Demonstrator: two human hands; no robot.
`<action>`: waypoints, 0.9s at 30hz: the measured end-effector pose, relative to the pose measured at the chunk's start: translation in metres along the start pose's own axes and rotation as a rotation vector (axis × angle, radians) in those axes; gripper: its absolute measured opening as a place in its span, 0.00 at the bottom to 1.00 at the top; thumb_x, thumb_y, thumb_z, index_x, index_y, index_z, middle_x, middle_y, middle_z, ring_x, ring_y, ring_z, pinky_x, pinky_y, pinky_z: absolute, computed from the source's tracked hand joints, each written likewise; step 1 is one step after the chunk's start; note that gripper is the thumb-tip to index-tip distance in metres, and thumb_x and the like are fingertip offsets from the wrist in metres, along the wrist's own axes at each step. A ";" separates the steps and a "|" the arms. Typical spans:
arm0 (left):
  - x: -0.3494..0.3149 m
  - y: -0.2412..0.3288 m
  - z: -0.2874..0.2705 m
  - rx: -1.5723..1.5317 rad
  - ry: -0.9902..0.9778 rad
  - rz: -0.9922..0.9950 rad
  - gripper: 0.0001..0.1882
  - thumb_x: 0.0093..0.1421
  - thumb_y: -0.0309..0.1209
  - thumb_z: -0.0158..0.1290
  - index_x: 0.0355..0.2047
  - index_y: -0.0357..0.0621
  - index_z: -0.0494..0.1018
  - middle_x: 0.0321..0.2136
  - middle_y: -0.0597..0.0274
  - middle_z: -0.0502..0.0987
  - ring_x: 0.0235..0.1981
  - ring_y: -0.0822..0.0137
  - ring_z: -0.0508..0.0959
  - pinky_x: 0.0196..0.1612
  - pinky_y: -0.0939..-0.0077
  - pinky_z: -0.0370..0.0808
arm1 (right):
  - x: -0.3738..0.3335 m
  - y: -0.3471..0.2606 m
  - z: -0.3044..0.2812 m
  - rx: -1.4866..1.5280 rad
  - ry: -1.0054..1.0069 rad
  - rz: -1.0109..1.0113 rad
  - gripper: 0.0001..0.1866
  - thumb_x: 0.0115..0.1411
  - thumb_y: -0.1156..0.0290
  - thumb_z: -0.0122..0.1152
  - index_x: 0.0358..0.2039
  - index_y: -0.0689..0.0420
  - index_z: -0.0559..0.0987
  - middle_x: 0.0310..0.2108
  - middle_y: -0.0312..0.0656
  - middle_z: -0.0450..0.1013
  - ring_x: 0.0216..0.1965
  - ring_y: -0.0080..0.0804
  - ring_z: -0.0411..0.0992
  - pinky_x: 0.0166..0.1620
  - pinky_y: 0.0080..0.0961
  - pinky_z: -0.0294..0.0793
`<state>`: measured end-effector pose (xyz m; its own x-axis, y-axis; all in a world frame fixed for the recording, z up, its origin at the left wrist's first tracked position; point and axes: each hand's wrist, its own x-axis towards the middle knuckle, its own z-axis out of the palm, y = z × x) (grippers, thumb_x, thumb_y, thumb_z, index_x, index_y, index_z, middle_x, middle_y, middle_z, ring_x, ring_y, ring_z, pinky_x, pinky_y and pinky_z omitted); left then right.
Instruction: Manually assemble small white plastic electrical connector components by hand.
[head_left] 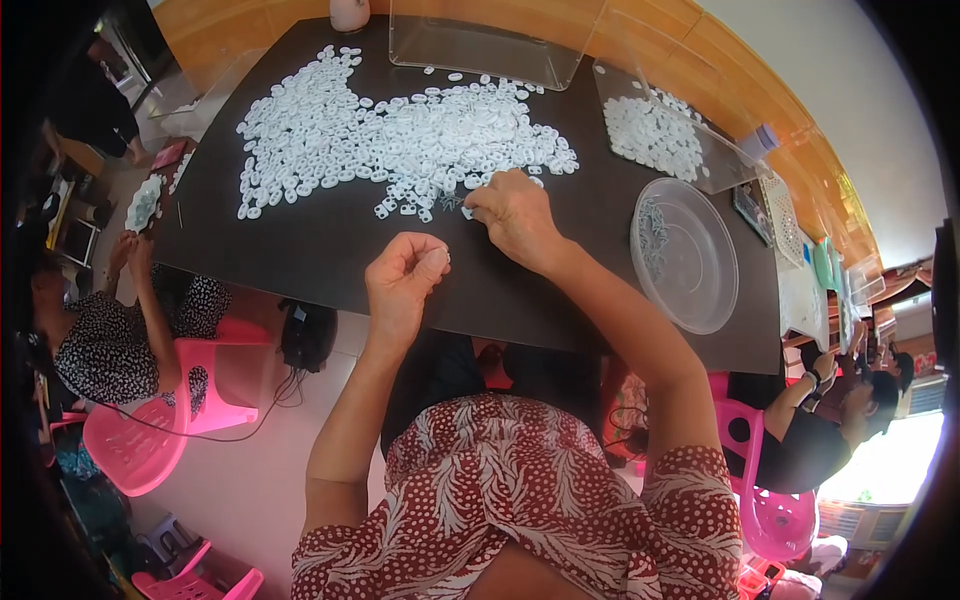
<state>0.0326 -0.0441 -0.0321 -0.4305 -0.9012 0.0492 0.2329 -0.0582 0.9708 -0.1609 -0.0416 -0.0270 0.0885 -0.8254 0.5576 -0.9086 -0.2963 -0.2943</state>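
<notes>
Head view, looking down: nearest is the person's red-and-white patterned top (520,500), with both bare forearms reaching up from it to the dark worktop (330,250). The left hand (402,280) is raised just above the worktop's near edge, its fingers curled in and the thumb and forefinger pinched together on something tiny at the tips; what it is cannot be told. The right hand (515,215) lies a little farther in, palm down, its fingertips pressing on a small white ring (467,213) at the near edge of the big heap of white rings (400,140) that spreads over the middle of the worktop. To the right of that hand stands a round clear dish (690,270) with a few small grey bits in it. Beyond it lies a clear tray (700,160) holding more white rings, and at the far edge stands a clear box (490,45). On the left a seated person in a spotted dress (110,350) sits on a pink chair (150,440).
</notes>
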 end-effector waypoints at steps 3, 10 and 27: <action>-0.001 -0.001 0.000 -0.015 0.005 0.016 0.07 0.58 0.30 0.54 0.32 0.39 0.73 0.24 0.70 0.74 0.24 0.82 0.70 0.26 0.90 0.64 | -0.003 0.001 -0.005 -0.027 -0.027 0.021 0.04 0.46 0.76 0.62 0.24 0.53 0.78 0.22 0.41 0.69 0.29 0.41 0.68 0.31 0.35 0.68; -0.002 0.000 -0.001 -0.012 -0.010 0.008 0.07 0.58 0.29 0.54 0.32 0.38 0.72 0.25 0.70 0.73 0.26 0.81 0.70 0.29 0.89 0.65 | 0.014 -0.004 0.007 -0.061 -0.056 0.058 0.02 0.47 0.73 0.60 0.24 0.55 0.78 0.22 0.43 0.69 0.31 0.44 0.68 0.32 0.38 0.67; -0.005 -0.001 -0.001 -0.067 -0.012 0.038 0.06 0.58 0.27 0.54 0.33 0.36 0.72 0.27 0.69 0.73 0.28 0.80 0.70 0.34 0.87 0.68 | 0.013 -0.001 0.000 0.072 -0.119 0.118 0.03 0.49 0.76 0.53 0.22 0.62 0.72 0.24 0.50 0.70 0.31 0.50 0.68 0.35 0.41 0.67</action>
<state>0.0356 -0.0398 -0.0334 -0.4306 -0.8981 0.0895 0.3073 -0.0527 0.9502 -0.1586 -0.0525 -0.0195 0.0347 -0.9062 0.4214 -0.8843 -0.2243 -0.4096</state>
